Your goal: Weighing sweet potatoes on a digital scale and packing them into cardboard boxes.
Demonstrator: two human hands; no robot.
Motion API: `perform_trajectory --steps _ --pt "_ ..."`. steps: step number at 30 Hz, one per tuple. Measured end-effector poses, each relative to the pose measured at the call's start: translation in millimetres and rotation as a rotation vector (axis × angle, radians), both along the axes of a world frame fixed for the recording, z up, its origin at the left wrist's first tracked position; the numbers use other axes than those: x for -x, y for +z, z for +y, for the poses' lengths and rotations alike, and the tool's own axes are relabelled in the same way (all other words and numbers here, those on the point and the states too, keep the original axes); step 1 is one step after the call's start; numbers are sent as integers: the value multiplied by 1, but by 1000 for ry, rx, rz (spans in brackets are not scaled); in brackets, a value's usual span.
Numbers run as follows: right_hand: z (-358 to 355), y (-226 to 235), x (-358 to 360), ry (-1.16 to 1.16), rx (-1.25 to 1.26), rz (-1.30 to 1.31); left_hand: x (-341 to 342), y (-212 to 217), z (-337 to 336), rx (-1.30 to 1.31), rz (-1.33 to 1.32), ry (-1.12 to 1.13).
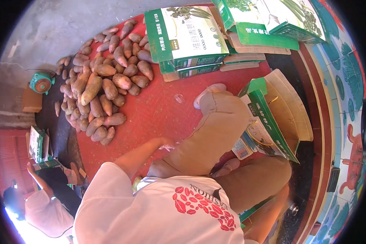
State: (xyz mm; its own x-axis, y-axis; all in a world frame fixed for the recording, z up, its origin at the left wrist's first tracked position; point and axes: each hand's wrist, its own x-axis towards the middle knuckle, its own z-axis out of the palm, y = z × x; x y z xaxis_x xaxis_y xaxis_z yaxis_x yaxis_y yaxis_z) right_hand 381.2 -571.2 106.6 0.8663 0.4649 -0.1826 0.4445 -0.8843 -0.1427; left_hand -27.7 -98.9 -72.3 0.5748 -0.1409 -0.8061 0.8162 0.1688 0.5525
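Observation:
My left hand (165, 143) is beside my bent left leg, over the red floor covering (150, 118). Its fingers look loosely stretched, partly hidden by the leg, and I see nothing in them. My right forearm (268, 213) runs down beside my right thigh, and the hand itself is hidden. A pile of brownish-pink, sweet-potato-like tubers (110, 87) lies ahead on the left. Right of my knees stands an open green and white carton (268, 118) with its brown flaps raised. Partly hidden between my legs is a device with a keypad (242, 149), perhaps a scale.
Flat printed cartons (191, 34) are stacked ahead, with more cartons (272, 20) at the far right. A small teal device (41, 83) rests on a brown box (31, 101). Another person (46, 203) sits at left. A painted tile wall (349, 122) borders the right side.

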Motion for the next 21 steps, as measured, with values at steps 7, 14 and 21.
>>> perform_trajectory --steps 7,14,21 --pt "-233 -92 -40 -62 -287 -60 -93 61 -27 273 -157 -246" --pt "-12 8 30 -139 -430 29 -58 -8 -25 235 -111 -225" --pt "19 55 36 -213 -270 -100 -53 11 -6 -152 7 -86"
